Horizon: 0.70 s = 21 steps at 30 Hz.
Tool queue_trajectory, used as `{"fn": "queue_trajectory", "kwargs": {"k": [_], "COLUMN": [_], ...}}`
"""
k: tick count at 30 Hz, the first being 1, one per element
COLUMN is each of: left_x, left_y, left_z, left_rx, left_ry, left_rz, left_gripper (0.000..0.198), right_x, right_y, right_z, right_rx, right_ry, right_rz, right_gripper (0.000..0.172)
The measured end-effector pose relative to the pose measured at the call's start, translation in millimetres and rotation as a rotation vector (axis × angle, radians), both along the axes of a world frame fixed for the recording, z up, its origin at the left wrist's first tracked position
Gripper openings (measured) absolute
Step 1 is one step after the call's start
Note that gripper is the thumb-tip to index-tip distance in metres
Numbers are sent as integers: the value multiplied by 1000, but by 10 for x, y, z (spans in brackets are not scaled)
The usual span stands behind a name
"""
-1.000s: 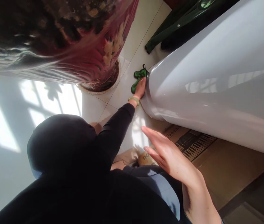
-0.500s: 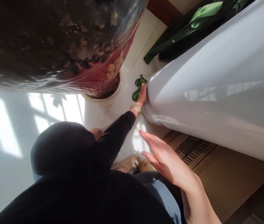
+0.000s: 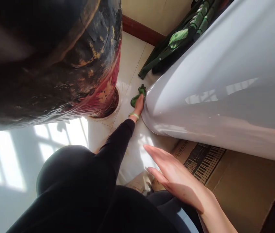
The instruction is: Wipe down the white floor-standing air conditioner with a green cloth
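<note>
Keyboard-printed box, left hand on cloth

Two bare hands, one left hand and one right hand. One green cloth. One bracelet. One painted red-and-black vessel. One glossy white vessel. One cardboard box. One pictured keyboard.

Green cloth: partly covered by the left hand, whose finger grip is too small to be made out. Painted pot: cut off by the left and top edges. White cylinder: cut off at top and right. Dark green frame: partly hidden behind it. Carton: overlapped by the right hand; lettering not fully legible.
</note>
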State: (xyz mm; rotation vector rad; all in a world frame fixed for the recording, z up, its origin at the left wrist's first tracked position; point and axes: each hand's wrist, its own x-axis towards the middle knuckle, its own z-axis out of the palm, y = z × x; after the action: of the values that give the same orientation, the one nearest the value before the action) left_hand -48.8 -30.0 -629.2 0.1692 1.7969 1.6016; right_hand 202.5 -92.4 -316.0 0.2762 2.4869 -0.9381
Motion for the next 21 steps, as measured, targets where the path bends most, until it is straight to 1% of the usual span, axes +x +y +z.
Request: {"fn": "queue_trajectory", "kwargs": {"k": [2, 3, 5, 8, 12, 15, 16, 18, 21], "left_x": [133, 162, 129, -98, -425, -531, -533, -494, -358], "left_y": [-138, -170, -148, 62, 420, 574, 586, 542, 328], "left_z": [-42, -59, -77, -42, 90, 178, 198, 224, 235], "left_rx": [-6, -11, -21, -25, -56, -78, -78, -61, -36], "left_ry": [-1, -10, -32, -69, -134, -166, -164, -142, -118], "left_rz": [19, 27, 30, 0, -64, -83, -80, -68, -46], "left_gripper": [55, 56, 59, 65, 71, 77, 77, 69, 59], "right_x": [-58, -85, -121, -111, 11, 102, 117, 113, 23], "right_y": [-6, -12, -24, -43, -68, -93, -100, -106, -96], "right_z": [32, 50, 81, 116, 151, 163, 161, 146, 114], "right_rx": [-23, -30, -34, -13, -7, -13, -19, -44, -82], "right_ry": [-36, -46, -54, -82, -80, -25, -27, -68, -142], "right_rz": [26, 34, 38, 17, -23, -82, -110, -153, -138], "right_gripper": [63, 63, 63, 64, 64, 62, 62, 64, 67]}}
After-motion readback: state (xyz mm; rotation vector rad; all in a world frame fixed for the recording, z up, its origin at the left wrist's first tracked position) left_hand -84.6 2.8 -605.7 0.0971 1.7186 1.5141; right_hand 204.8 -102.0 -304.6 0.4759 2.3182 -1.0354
